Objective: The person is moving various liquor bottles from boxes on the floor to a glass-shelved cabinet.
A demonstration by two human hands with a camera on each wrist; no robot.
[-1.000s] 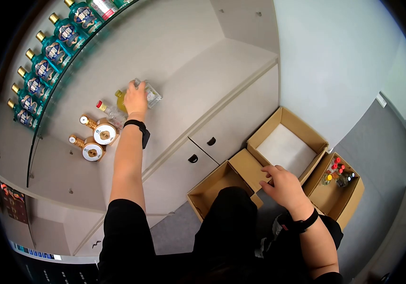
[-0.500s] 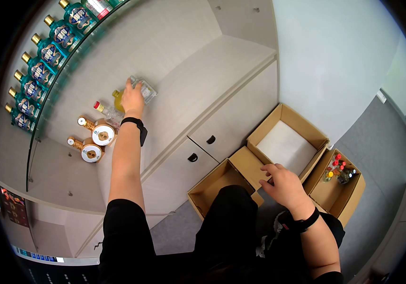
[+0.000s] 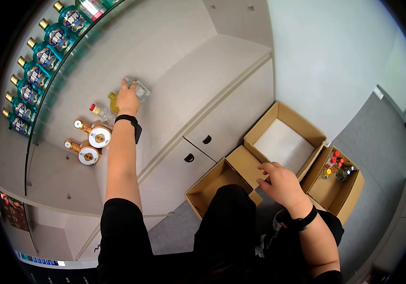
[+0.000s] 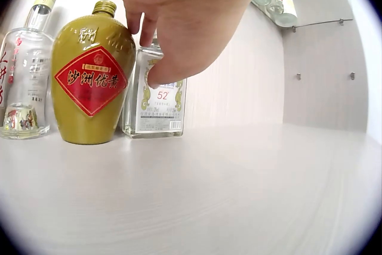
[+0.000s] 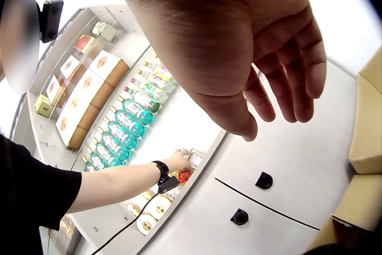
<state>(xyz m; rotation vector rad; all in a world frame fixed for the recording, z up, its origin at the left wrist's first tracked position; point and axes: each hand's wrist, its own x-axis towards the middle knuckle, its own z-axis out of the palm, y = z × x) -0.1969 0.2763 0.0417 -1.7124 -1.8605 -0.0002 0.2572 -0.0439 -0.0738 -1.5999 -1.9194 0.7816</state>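
Observation:
My left hand (image 3: pixel 128 99) reaches onto the cabinet shelf and grips the upper part of a square clear bottle (image 3: pixel 142 91). The left wrist view shows its thumb against the label of that upright bottle (image 4: pixel 161 113), with fingers near the neck. Directly beside it stands an olive bottle (image 4: pixel 86 118) with a red label, then a red-capped clear bottle (image 4: pixel 28 52). Two round-faced golden bottles (image 3: pixel 99 137) stand farther along the row. My right hand (image 3: pixel 283 187) hangs above the cartons, fingers loosely bent and holding nothing; it appears large in the right wrist view (image 5: pixel 239 46).
Teal bottles (image 3: pixel 35 75) line a glass shelf at upper left. Below the cabinet doors (image 3: pixel 231 111) are a carton with a white bottom (image 3: pixel 314 137), a smaller carton (image 3: pixel 198 203), and another (image 3: pixel 358 194) with several small bottles. A wall rises at right.
The head view has shifted slightly, moving the shelf and bottles a little left in the picture. My left hand stays at the square bottle; my right hand keeps nearly the same pose.

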